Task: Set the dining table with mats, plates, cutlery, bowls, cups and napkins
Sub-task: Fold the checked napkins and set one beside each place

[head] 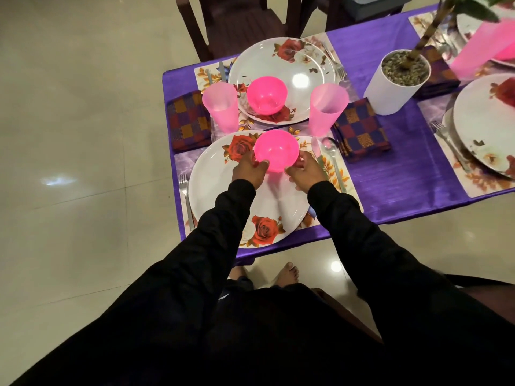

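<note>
A bright pink bowl [276, 150] sits upright at the far rim of the white rose-patterned plate [223, 196] on the near mat by the table's near edge, a matching pink bowl [266, 95] on the far plate [292, 59].

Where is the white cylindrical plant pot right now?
In the head view, the white cylindrical plant pot stands on the purple tablecloth toward the upper right, just right of a translucent pink plastic cup and beyond a checked folded napkin.
</note>
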